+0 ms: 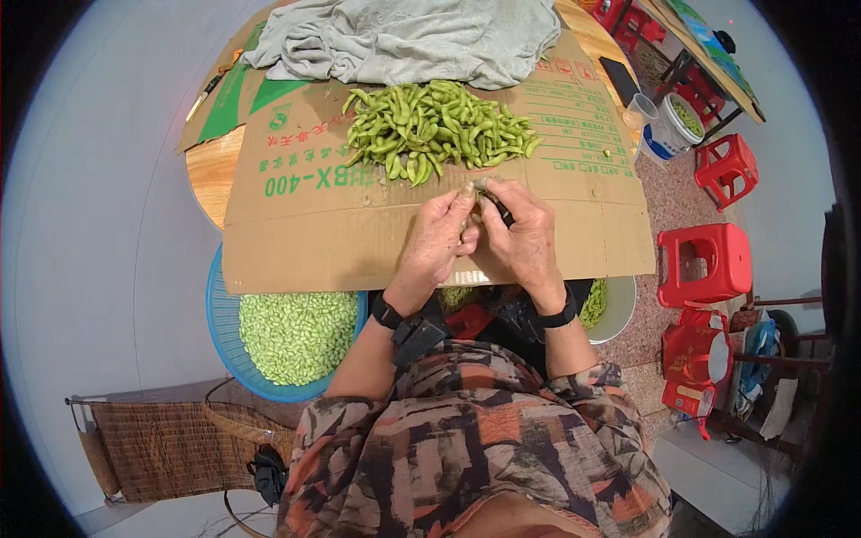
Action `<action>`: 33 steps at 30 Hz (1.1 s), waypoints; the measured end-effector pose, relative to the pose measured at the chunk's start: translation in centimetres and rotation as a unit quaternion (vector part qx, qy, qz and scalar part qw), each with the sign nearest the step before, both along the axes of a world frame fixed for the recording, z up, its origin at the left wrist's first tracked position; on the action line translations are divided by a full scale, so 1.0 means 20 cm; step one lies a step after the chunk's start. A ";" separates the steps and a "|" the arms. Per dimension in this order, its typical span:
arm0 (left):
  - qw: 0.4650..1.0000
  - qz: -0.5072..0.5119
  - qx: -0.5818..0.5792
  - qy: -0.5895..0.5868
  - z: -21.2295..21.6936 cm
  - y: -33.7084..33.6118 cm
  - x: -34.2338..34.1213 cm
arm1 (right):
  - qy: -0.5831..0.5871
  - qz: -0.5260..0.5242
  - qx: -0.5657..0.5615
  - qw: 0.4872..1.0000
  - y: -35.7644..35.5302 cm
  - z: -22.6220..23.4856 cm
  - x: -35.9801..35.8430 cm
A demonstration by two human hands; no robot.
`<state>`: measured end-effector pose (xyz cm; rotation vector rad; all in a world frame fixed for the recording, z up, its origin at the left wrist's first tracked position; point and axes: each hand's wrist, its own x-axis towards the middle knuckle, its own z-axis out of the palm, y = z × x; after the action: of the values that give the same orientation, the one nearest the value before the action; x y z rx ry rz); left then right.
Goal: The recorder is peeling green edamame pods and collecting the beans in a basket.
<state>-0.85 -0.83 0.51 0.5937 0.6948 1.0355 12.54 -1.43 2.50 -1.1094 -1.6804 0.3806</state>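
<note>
Above the near part of a flattened cardboard sheet (314, 242), my left hand (432, 238) and my right hand (526, 235) meet with fingertips pinched together. A small greyish-green bit shows at the fingertips, too covered to name. Something dark is partly visible beneath my right fingers. Just beyond both hands lies a heap of green soybean pods (430, 130). Below the cardboard's left edge, a blue basket (215, 314) holds shelled green beans (300, 336). To the right of my lap, more pods (594, 303) lie in a pale basin (622, 309).
A grey cloth (404, 40) lies behind the heap. A utility knife (208, 92) rests at the far left, and a dark flat object (621, 81) and clear plastic cup (640, 109) at the right. A white bucket (665, 134) and red stools (708, 264) stand on the right floor.
</note>
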 end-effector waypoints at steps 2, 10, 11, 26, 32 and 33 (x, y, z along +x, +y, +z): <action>1.000 0.003 0.018 -0.018 -0.03 0.01 0.01 | 0.008 -0.017 -0.030 0.999 -0.01 0.00 -0.01; 0.998 -0.021 0.036 0.045 -0.02 0.01 -0.04 | 0.206 -0.005 -0.255 0.945 -0.01 0.01 0.06; 0.996 -0.018 0.043 0.076 -0.02 0.01 -0.05 | 0.222 0.006 -0.293 0.930 -0.01 0.03 0.07; 0.972 -0.006 0.149 0.183 -0.03 -0.01 0.00 | 0.316 0.071 -0.357 0.876 -0.02 0.08 0.13; 0.932 -0.063 0.207 0.292 0.07 0.00 -0.05 | 0.176 0.065 -0.284 0.940 -0.04 0.12 0.15; 0.959 -0.113 0.123 0.230 0.09 0.00 -0.07 | 0.208 0.073 -0.339 0.915 -0.04 0.14 0.16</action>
<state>-2.16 -0.82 2.34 1.1275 0.8851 0.7771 15.83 -2.25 5.28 -1.2724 -1.2674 1.2753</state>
